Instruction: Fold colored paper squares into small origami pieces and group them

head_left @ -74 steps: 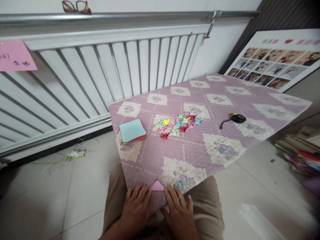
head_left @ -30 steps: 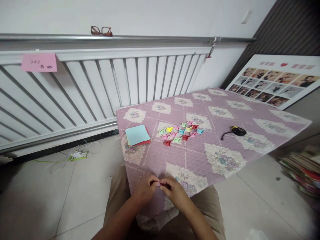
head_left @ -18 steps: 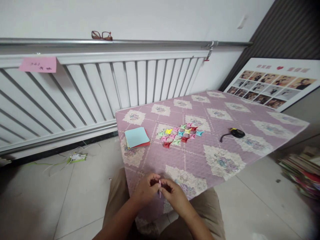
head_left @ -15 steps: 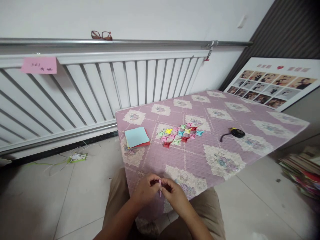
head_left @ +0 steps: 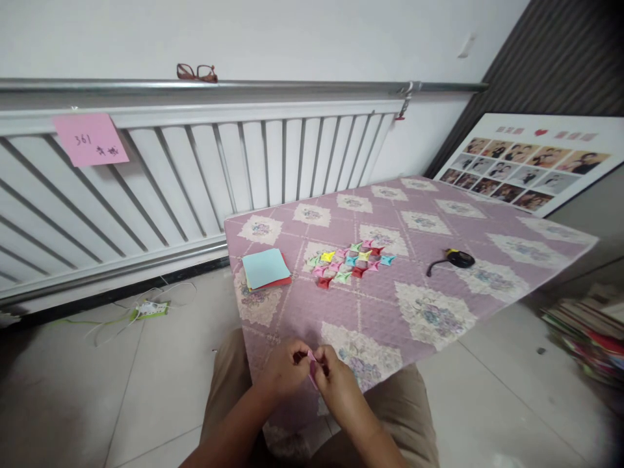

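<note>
- OK, L hand (head_left: 286, 369) & R hand (head_left: 336, 378): fingers of both pinch pink paper (head_left: 312, 370) btwn them, over desk's (head_left: 312, 315) near end.
- Best w/ light grip, edges lined up, creases firm.
- Farther: paper stack (head_left: 266, 268), folded pcs. (head_left: 351, 261) to its R.

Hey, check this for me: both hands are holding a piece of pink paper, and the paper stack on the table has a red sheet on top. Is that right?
Not quite: the head view shows a light blue sheet on top, with red peeking out underneath. The left hand and right hand do hold pink paper.
</note>
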Tool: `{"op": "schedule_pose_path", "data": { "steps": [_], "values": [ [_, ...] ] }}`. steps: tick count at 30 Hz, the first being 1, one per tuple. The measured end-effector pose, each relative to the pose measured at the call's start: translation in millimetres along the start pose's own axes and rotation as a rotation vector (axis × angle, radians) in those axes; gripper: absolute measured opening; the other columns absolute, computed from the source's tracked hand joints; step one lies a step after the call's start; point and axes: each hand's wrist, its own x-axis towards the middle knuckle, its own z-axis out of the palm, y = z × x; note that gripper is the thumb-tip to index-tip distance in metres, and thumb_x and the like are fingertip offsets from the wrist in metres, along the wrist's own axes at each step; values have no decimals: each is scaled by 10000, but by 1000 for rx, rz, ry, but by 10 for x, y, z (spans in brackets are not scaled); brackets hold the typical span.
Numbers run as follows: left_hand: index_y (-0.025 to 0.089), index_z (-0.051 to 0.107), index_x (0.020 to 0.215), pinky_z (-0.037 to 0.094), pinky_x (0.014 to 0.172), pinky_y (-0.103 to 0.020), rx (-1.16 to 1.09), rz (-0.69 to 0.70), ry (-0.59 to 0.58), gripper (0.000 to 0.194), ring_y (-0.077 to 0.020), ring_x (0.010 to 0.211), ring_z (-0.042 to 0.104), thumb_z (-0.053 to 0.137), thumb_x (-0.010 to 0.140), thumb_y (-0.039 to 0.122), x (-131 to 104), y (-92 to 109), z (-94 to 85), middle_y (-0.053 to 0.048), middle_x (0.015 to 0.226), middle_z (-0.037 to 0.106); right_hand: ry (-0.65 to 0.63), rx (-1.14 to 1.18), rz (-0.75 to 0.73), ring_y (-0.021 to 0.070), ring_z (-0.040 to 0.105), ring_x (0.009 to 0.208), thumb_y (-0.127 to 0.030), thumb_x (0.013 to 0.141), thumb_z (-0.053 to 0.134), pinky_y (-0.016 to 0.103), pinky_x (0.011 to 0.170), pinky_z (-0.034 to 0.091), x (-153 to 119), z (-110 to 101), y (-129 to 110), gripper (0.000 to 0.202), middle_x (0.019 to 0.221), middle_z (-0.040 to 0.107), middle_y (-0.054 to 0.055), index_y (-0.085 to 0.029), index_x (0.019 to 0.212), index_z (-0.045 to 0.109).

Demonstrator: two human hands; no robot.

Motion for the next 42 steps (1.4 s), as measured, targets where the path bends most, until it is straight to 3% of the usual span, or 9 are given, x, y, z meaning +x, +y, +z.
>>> {"op": "schedule_pose_path", "data": {
  "steps": [4,8,14,20,25,30,33,36,42],
  "values": [
    [162,671,811,406,638,-238,16,2,-43,201,-143,701,574,493,723,135,27,2,-34,4,761,660,30,-69,-111,147,557,635,-178,809,381,240,594,408,9,7,22,101,679,556,-16,-231,785,464],
    [169,681,785,392,613,-232,46,10,-95,195,-143,672,560,500,714,154,38,22,-102,14,718,654,-48,-124,-223,147,564,710,-90,757,340,244,665,430,16,-64,2,208,743,568,9,-217,760,505],
    [167,695,787,386,614,-233,61,26,-151,235,-153,687,567,479,694,145,26,89,-229,16,719,666,-260,-254,-290,166,580,783,-81,765,373,255,716,436,-12,-203,-121,280,823,626,33,-205,808,620],
    [158,676,790,418,633,-228,-23,45,-261,222,-147,702,589,465,719,152,20,96,-311,11,728,671,-302,-303,-352,177,585,782,-112,783,416,264,717,438,-32,-232,-188,256,830,633,39,-202,840,649],
    [162,609,1036,445,717,-245,-187,112,-235,268,-142,797,584,503,792,193,-68,133,-310,-23,902,655,-259,-209,-319,177,577,793,-107,793,439,260,705,429,-36,-245,-149,217,848,620,33,-211,886,605],
    [182,654,845,425,735,-251,-163,324,-214,103,-153,835,564,614,750,185,-202,231,-355,-29,918,629,-261,-57,-290,169,570,851,-81,795,458,260,752,421,-59,-254,-114,192,882,615,27,-221,867,568],
    [182,657,868,419,721,-250,-176,397,-216,127,-148,824,557,648,742,202,-223,222,-356,-38,947,614,-268,-1,-268,162,567,852,-82,809,466,253,748,412,-64,-277,-137,178,878,611,22,-221,868,561],
    [175,616,770,409,703,-252,-135,428,-134,30,-140,773,535,620,772,205,-210,182,-308,-25,856,602,-252,14,-250,157,562,799,-143,852,485,251,711,406,-63,-314,-174,105,834,598,17,-215,826,556],
    [178,520,680,382,625,-245,-95,378,-18,137,-131,683,508,567,797,229,-206,202,-230,-15,756,582,-173,134,-220,166,565,848,-259,907,484,269,747,424,-78,-351,-248,132,897,606,34,-225,886,611]
  ]
}}
